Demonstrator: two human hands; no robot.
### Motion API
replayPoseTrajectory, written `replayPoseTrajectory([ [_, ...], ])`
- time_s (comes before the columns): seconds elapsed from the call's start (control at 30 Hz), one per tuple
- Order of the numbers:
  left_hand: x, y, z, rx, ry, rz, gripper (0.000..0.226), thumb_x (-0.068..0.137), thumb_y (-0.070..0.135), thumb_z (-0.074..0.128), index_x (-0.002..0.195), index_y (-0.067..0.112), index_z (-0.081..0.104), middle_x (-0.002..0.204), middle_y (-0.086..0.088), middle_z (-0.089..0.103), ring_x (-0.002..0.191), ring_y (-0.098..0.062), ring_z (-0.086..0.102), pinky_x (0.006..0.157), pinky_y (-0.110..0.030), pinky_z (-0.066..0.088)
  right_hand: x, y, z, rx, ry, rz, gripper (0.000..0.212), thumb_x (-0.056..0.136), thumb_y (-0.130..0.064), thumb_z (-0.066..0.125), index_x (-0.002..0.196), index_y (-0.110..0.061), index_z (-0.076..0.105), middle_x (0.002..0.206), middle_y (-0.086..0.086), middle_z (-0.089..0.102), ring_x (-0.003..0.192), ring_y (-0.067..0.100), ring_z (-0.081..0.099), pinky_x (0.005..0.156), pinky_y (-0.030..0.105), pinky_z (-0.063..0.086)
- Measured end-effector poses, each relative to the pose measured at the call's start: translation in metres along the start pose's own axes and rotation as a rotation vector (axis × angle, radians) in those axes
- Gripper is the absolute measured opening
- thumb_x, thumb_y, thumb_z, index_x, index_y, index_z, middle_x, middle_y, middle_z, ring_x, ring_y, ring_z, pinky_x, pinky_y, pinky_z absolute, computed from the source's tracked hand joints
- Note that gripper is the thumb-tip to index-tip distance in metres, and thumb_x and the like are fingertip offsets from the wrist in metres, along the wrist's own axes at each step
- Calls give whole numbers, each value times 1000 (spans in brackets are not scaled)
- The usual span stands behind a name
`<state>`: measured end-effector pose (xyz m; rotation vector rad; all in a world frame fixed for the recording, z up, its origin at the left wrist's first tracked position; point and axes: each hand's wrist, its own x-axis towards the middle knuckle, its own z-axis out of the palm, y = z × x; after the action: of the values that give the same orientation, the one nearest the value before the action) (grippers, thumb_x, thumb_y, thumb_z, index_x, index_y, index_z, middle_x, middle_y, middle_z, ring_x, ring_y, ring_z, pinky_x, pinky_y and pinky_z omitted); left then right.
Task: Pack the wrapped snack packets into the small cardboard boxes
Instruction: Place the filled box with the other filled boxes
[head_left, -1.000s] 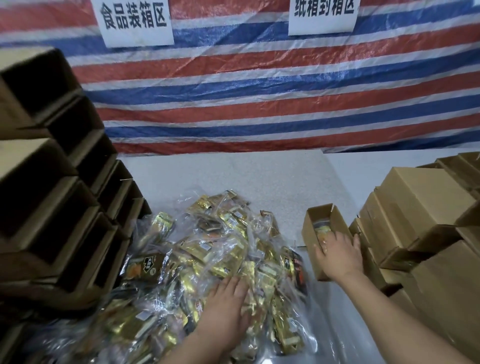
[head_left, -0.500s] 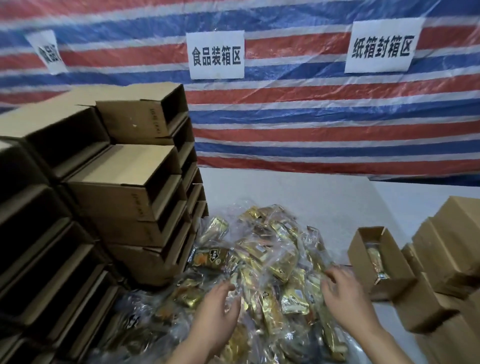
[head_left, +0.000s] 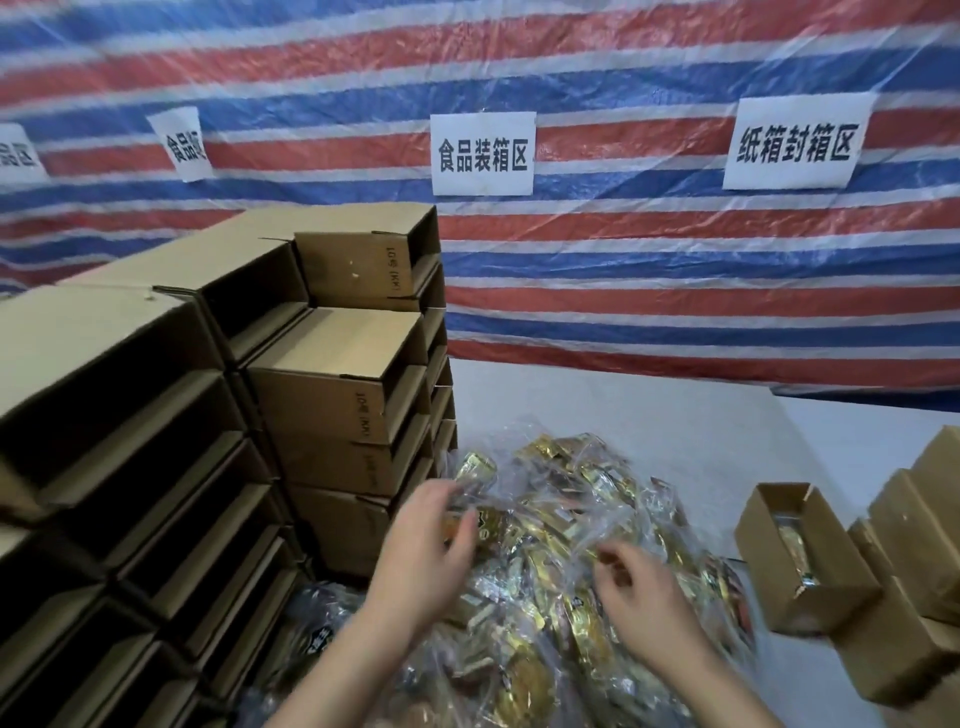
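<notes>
Head view — glossy gold-wrapped snack packets (head_left: 561, 525), heaped

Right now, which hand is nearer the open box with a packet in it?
Right. The right hand is over the right part of the packet pile, just left of the open box. The left hand is at the pile's left side, farther away.

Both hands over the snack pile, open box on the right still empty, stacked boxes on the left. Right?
Not quite. In the head view the open box on the right is not empty: a wrapped packet lies inside. The rest holds: the left hand and right hand are over the snack pile, stacked boxes on the left.
</notes>
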<state>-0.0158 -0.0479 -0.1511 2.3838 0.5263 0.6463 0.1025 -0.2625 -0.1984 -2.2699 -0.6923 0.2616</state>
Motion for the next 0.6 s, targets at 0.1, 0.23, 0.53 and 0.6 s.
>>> replayPoseTrajectory([
  [0.1,65,25,-76,176,264,92,36,96,32,54,126,13,61,121,1,62,113,-14,54,98,-27,40,38,-66,-8,39,31,-154,26,99,-32,54,125,-31,56,107,-22,57,96,-10,54,77,9,43],
  [0.23,118,44,-167,511,368,15,47,99,39,50,139,15,51,138,-7,54,128,-25,49,108,-40,39,80,-164,-12,57,83,-399,35,98,-37,52,130,-25,57,111,-18,53,103,2,53,89,23,44],
  [0.53,69,10,-267,998,205,-302,58,90,51,59,136,17,50,135,-9,54,126,-29,50,101,-45,44,112,-314,35,80,-71,-734,43,97,-33,56,138,-22,51,136,-3,53,124,10,49,94,20,35],
  [0.6,63,-1,-276,1041,91,-424,59,89,51,60,136,18,47,136,-9,52,126,-29,48,100,-45,43,115,-332,41,107,-93,-732,43,97,-31,56,138,-21,51,137,-2,52,126,13,49,96,22,35],
])
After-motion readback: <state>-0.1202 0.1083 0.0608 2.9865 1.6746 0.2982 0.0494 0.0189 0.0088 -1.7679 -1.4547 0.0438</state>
